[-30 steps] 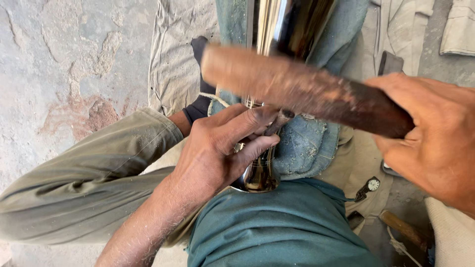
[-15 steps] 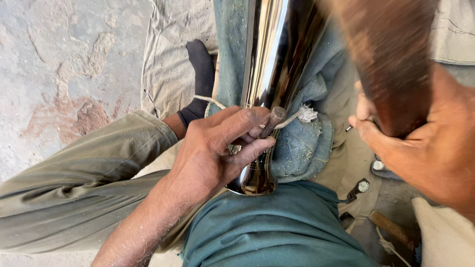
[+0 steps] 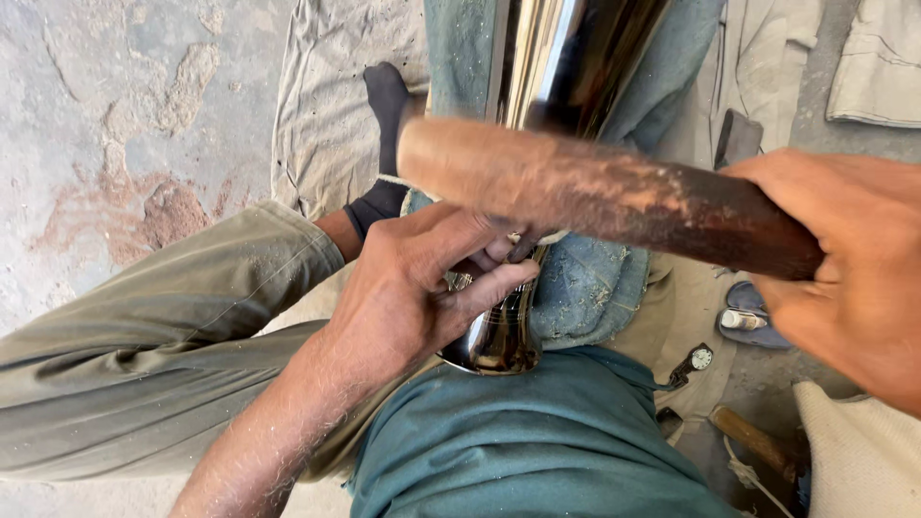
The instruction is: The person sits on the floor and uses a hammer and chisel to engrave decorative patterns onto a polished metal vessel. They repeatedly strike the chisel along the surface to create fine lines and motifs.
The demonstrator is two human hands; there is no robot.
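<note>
- Polished metal tube (image 3: 537, 86), mirror-bright and tapering, runs from the top centre of the frame down to the person's lap, where its lower end sits against the teal shirt (image 3: 537, 451); it lies on a blue denim cloth (image 3: 595, 288) dusted with filings.
- Half a second ago the wooden club (image 3: 595, 187) stood raised and nearly upright at the upper right of the frame; now it lies almost level across the middle, blurred, its pale end right over the tube just above the left hand. It has swung down, as it also lay a second ago, so the stroke looks like one of a repeated beat.
- Right hand (image 3: 854, 269), at the right edge, has its fingers wrapped tight round the dark end of the club.
- Left hand (image 3: 413, 288) stays where it was in both earlier pictures: fingers close together and curled over the tube's lower part, thumb pressed along its side, pinning it on the cloth.
- Whether the club touches the metal at this instant I cannot tell; the blur hides the contact.
- Judged from this, the tube is held steady while blows land close to the fingers (image 3: 480, 288) of the left hand.
- Around: an olive trouser leg (image 3: 163, 326) at the left, a black sock (image 3: 384, 105) above it, and a small round dial (image 3: 701, 359) at the lower right.
</note>
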